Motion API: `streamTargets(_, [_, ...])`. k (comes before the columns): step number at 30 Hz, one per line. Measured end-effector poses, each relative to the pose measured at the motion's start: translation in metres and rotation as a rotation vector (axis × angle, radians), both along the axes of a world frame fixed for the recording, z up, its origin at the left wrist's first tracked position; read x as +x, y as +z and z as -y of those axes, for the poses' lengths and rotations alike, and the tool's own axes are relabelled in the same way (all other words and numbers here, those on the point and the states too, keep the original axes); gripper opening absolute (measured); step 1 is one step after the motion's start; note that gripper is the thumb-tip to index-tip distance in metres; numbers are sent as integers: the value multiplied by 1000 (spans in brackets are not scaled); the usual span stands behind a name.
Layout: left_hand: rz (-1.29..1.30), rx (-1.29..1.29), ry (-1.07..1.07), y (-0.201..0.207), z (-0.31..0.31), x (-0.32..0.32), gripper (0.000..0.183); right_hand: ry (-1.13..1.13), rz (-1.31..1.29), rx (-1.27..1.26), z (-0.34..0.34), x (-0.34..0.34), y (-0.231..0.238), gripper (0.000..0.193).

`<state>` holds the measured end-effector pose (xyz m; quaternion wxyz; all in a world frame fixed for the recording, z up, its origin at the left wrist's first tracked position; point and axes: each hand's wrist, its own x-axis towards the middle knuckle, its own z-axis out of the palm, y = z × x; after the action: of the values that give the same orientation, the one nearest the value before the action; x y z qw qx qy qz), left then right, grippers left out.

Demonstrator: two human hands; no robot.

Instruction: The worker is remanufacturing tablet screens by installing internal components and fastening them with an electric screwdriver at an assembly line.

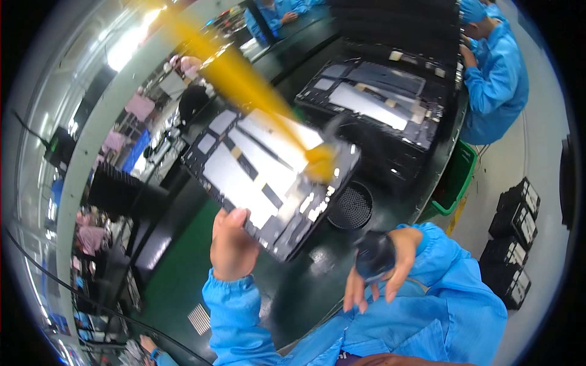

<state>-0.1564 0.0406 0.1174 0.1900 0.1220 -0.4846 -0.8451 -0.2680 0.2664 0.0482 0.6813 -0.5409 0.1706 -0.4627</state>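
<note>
My left hand grips the near left edge of an opened tablet, thumb over the rim. The tablet is tilted above the bench, its pale battery panels, dark ribbon strips and circuit parts showing. A blurred yellow tube-like thing slants in front of it from the upper left. To the right, my right hand is curled around a dark, rounded object with a smooth black top. Its kind I cannot make out. Just beyond that hand, a black perforated round piece rests on the dark green bench.
Another opened tablet lies in a black tray at the back. A green bin stands off the bench's right edge. Black stacked cases sit on the floor. A co-worker in blue works at the far right; another person's hand shows lower left.
</note>
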Motion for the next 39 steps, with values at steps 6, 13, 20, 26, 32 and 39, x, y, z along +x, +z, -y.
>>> streamTargets(6, [-131, 56, -354, 28, -73, -90, 15, 93, 13, -127, 9, 28, 1, 46])
streamTargets(13, [-83, 111, -350, 23, -115, -145, 18, -8, 146, -171, -1, 33, -5, 45])
streamTargets(20, [210, -349, -470, 32, -102, -159, 51, -37, 138, -152, -3, 24, -16, 42])
streamTargets(26, [369, -675, -550, 24, -78, -161, 59, -56, 121, -197, 17, 20, -2, 42])
streamTargets(32, [181, -655, -527, 15, -56, -133, 56, -226, 131, -266, 61, 26, 11, 52])
streamTargets(39, [330, -1108, -65, -90, 77, -81, 32, -1193, -16, -255, 116, 29, -3, 39])
